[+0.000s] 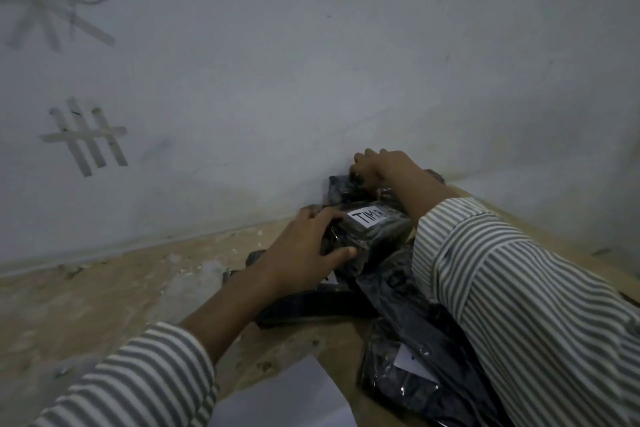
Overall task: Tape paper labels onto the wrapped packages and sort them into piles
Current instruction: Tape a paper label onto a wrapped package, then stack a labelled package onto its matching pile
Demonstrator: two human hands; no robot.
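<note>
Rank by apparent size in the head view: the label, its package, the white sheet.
1. Sheet, but it lies nearest the camera and is cut off, so unsure.
2. Package.
3. Label.

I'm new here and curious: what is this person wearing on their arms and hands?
The left sleeve and right sleeve are long and loose, with thin grey-and-white stripes, and they end partway down the forearm. The left hand and right hand wear no gloves.

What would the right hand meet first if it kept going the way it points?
Probably the wall, just beyond the far dark package under the right hand; the gap between them is hard to judge.
</note>
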